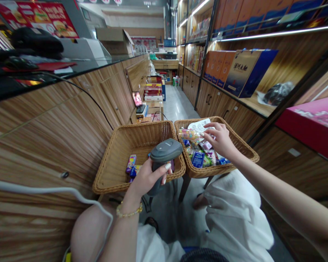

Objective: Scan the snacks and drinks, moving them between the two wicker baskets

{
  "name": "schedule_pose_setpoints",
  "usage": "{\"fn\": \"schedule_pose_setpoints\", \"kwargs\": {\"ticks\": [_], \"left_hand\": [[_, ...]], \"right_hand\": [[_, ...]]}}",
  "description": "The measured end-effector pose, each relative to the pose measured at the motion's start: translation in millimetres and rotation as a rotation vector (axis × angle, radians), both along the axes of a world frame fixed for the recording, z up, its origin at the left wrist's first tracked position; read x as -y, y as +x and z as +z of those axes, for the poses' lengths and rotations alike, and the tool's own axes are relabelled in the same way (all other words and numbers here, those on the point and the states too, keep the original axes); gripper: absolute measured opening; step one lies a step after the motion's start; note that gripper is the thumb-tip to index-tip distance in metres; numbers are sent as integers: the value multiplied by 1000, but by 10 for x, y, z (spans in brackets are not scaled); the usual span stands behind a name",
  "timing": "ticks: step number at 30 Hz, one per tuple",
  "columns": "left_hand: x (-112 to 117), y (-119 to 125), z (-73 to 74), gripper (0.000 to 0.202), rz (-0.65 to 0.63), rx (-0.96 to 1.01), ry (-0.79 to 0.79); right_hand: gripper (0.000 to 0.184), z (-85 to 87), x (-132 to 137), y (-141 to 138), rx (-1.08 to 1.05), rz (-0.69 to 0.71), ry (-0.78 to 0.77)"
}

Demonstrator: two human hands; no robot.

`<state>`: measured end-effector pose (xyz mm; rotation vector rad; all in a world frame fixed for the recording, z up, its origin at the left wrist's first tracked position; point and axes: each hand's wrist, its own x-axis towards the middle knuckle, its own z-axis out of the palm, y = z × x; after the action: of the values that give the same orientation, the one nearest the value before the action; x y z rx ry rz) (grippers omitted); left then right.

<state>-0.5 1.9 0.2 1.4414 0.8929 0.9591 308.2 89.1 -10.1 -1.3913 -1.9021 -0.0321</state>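
Note:
My left hand [147, 178] is wrapped around the handle of a grey barcode scanner [165, 150], held over the near edge of the left wicker basket [109, 171]. That basket holds a few small colourful packets [131, 163]. My right hand [220, 140] reaches into the right wicker basket [246, 147] and pinches a small clear packet of colourful sweets [188, 134] above a heap of snack packets [200, 157]. A white printed slip [200, 124] lies at the back of that basket.
A wooden counter [57, 123] runs along the left, with a white cable [43, 191] across its front. Wooden shelves with orange and blue gift boxes [239, 71] line the right. Stacked boxes [153, 92] stand down the aisle. My white-clad knees [232, 214] sit below the baskets.

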Motion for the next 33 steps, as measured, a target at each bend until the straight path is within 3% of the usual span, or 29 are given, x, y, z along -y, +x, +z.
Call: {"fn": "schedule_pose_setpoints", "kwargs": {"ticks": [3, 8, 11, 14, 17, 20, 23, 26, 29, 33], "left_hand": [[12, 5, 17, 30, 7, 3, -11], [22, 4, 27, 29, 24, -8, -16], [19, -1, 15, 31, 14, -2, -10], [11, 0, 6, 33, 8, -13, 8], [6, 8, 14, 31, 8, -10, 9], [6, 12, 28, 30, 1, -4, 0], [11, 11, 34, 29, 4, 3, -8], [14, 7, 30, 30, 12, 7, -16], [11, 2, 22, 32, 8, -8, -15], [5, -3, 11, 33, 12, -22, -7]], "right_hand": [[60, 60, -69, -145, -65, 83, -91], [73, 270, -109, -391, -288, 334, -396], [67, 328, -213, -377, -250, 309, -282], [50, 230, -424, -254, -49, 140, -127], [27, 35, -636, -142, 143, -21, -159], [24, -128, -775, -114, 315, -82, -236], [33, -196, -867, -148, 461, -32, -199], [43, -200, -973, -198, 617, 135, -76], [41, -200, -1097, -256, 742, 280, 15], [34, -212, -1199, -350, 823, 373, 43]]}}
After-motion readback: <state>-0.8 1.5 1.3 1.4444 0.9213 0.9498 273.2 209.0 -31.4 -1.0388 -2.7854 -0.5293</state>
